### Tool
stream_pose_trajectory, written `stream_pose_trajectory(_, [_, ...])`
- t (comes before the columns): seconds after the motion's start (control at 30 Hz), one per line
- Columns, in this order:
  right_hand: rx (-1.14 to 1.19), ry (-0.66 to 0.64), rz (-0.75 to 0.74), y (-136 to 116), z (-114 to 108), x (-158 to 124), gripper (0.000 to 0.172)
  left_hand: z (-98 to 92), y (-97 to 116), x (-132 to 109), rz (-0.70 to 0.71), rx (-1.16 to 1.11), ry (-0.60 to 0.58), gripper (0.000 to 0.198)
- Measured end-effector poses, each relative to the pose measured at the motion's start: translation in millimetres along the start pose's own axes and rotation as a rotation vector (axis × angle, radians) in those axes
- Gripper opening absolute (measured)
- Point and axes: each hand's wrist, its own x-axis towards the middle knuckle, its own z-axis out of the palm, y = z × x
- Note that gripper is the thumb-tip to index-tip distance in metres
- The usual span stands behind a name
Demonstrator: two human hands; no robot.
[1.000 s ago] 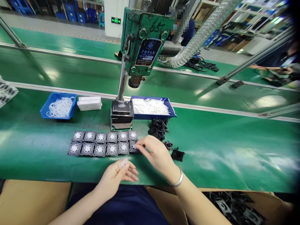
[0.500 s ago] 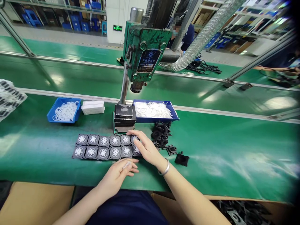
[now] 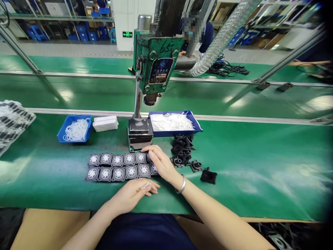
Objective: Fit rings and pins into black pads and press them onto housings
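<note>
Two rows of flat, square black pieces with white swirl faces (image 3: 118,160) lie side by side on the green bench. My right hand (image 3: 160,161) reaches over their right end, fingers stretched out and thumb apart. Its fingertips are at the back row, close to the press base, and it partly hides the end pieces. Just in front of the near row, my left hand (image 3: 134,196) hovers low or rests on the bench; which, I cannot tell. Its fingers are loosely extended to the right. Something small and white shows at its thumb, too unclear to name.
A green hand press (image 3: 158,66) stands behind the rows, its black base block (image 3: 140,130) below. Around it are a blue bin of white rings (image 3: 74,128), white blocks (image 3: 105,124), a blue tray of white strips (image 3: 174,123) and piled black parts (image 3: 182,149). A person sits beyond.
The view has shifted slightly. My right hand covers a little more of the back row's right end. My left hand's fingers have drawn closer together, and it stays before the near row.
</note>
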Motion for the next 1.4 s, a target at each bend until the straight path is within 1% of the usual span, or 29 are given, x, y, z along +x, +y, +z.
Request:
stream_pose_trajectory(0.13, [0.025, 0.045, 0.018, 1.7, 1.3, -3.0, 0.034, -5.5, 2.7, -1.7, 0.008, 0.050, -0.048, 0.042])
stream_pose_trajectory(0.23, [0.051, 0.119, 0.036, 2.5, 2.4, -6.3, 0.035, -7.6, 3.0, -3.8, 0.015, 0.069, -0.058, 0.042])
stream_pose_trajectory(0.3, [0.050, 0.139, 0.053, 2.4, 3.8, -6.9, 0.035, -9.1, 2.7, -4.8, 0.018, 0.071, -0.060, 0.042])
stream_pose_trajectory(0.47, [-0.021, 0.087, 0.080, 0.9, 6.8, -2.0, 0.037, -17.4, 3.5, -6.0, -0.006, 0.085, -0.108, 0.042])
stream_pose_trajectory(0.57, [-0.006, 0.057, 0.079, 0.3, 6.9, 1.0, 0.038, -23.9, 6.6, -5.9, -0.027, 0.112, -0.160, 0.042])
stream_pose_trajectory(0.73, [0.044, 0.039, 0.114, 1.9, 5.8, 1.4, 0.038, -29.4, 11.9, -3.6, 0.005, 0.190, -0.236, 0.044])
stream_pose_trajectory(0.83, [0.088, 0.048, 0.139, 3.8, 7.2, 0.8, 0.038, -30.0, 11.9, -1.9, 0.017, 0.189, -0.237, 0.044])
stream_pose_trajectory(0.93, [0.107, 0.050, 0.131, 5.1, 9.1, 1.7, 0.037, -30.2, 9.2, -1.2, 0.032, 0.174, -0.230, 0.044])
stream_pose_trajectory(1.03, [0.078, 0.052, 0.109, 0.7, 4.3, 1.5, 0.035, -27.5, 5.2, -3.8, 0.004, 0.094, -0.217, 0.043])
stream_pose_trajectory(1.1, [0.001, 0.130, 0.071, -8.5, -4.1, -2.5, 0.032, -22.8, 3.2, -8.0, -0.047, -0.024, -0.175, 0.043])
stream_pose_trajectory(1.17, [-0.099, 0.216, 0.002, -22.6, -13.7, -10.6, 0.027, -16.4, 2.5, -13.7, -0.089, -0.162, -0.116, 0.043])
stream_pose_trajectory(1.2, [-0.128, 0.197, -0.032, -30.4, -17.4, -15.9, 0.023, -13.0, 2.7, -16.6, -0.100, -0.224, -0.091, 0.043])
stream_pose_trajectory(1.23, [-0.129, 0.121, -0.059, -38.0, -19.6, -21.7, 0.022, -9.8, 3.1, -19.1, -0.103, -0.276, -0.073, 0.043])
stream_pose_trajectory(1.3, [-0.070, -0.111, -0.091, -50.2, -18.7, -33.6, 0.022, -4.2, 4.2, -22.5, -0.097, -0.346, -0.066, 0.042])
stream_pose_trajectory(1.33, [-0.033, -0.195, -0.094, -54.0, -15.8, -39.0, 0.019, -1.9, 4.5, -23.4, -0.093, -0.357, -0.068, 0.041])
stream_pose_trajectory(1.37, [-0.007, -0.230, -0.094, -56.2, -12.0, -43.9, 0.014, 0.2, 4.5, -23.9, -0.090, -0.355, -0.069, 0.041])
stream_pose_trajectory(1.4, [0.003, -0.224, -0.091, -56.9, -7.7, -48.0, 0.009, 2.2, 4.2, -24.1, -0.087, -0.345, -0.067, 0.041])
